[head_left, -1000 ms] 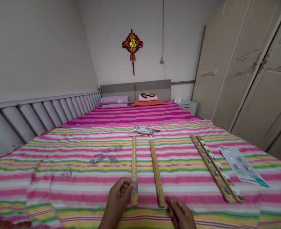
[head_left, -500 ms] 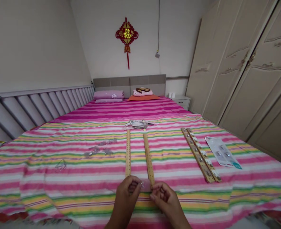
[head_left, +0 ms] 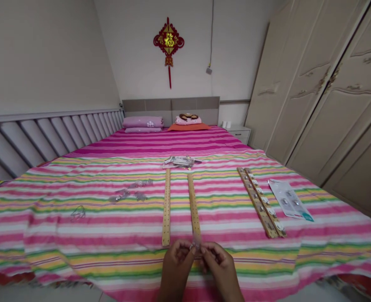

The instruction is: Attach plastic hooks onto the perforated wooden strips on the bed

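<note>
Presently, both hands are close together above the near part of the bed (head_left: 116, 235), and between them is a small bag (head_left: 197, 240) of clear plastic. The left hand (head_left: 177, 260) has its grip pinching the bag by one side, thumb against finger. The right hand (head_left: 218, 262) has its grip pinching the other side of the same bag. Something small and shiny seems to be in this bag, but it is too blurred to tell what. The bag is at the near end of the right wooden strip (head_left: 194, 205), which is full of small holes. The left wooden strip (head_left: 166, 209) lies beside it, apart, also with holes.

To the left, several little packets (head_left: 140, 196) lie in a loose group; they are see-through, with small grey pieces inside. Beyond the far ends of the strips is a larger plastic bag (head_left: 180, 161); its contents are not clear to see. To the right lie two strips with knobs (head_left: 260, 201), close side by side, one of them with white round pieces. Just beside them is a clear plastic pack (head_left: 286, 201) with a green corner, and it contains shiny round knobs.
</note>
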{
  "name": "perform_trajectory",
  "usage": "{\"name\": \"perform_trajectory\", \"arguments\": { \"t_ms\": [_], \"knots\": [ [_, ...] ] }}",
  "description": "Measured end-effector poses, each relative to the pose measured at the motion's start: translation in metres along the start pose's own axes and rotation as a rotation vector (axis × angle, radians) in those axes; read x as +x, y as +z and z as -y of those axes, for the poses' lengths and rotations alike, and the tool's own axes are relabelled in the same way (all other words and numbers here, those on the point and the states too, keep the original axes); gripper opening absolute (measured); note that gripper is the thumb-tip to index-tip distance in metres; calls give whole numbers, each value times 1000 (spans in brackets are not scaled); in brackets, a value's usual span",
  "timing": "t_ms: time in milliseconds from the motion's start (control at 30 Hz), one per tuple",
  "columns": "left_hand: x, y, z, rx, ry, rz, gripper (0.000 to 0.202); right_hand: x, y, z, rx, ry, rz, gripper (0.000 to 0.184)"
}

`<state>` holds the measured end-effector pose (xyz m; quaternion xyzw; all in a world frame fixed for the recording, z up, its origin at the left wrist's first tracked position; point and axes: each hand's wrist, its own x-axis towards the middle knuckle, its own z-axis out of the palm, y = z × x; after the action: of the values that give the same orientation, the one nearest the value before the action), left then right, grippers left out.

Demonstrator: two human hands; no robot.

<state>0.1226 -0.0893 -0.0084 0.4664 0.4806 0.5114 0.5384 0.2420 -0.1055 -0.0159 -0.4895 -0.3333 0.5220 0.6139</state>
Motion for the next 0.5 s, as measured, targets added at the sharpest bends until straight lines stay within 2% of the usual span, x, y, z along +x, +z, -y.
{"name": "perform_trajectory", "arguments": {
  "t_ms": [133, 300, 433, 500],
  "knots": [
    [-4, 2, 6, 11, 10, -12, 25, 4, -3, -2, 0, -6, 26, 43],
    [-2, -1, 5, 43, 42, 85, 22, 17, -13, -4, 8, 31, 42, 40],
    [16, -5, -4, 90, 61, 6, 23, 35, -21, -4, 15, 118, 39, 31],
    [29, -5, -3, 72, 15, 56, 25, 44, -22, -2, 29, 141, 54, 27]
  ]
}}
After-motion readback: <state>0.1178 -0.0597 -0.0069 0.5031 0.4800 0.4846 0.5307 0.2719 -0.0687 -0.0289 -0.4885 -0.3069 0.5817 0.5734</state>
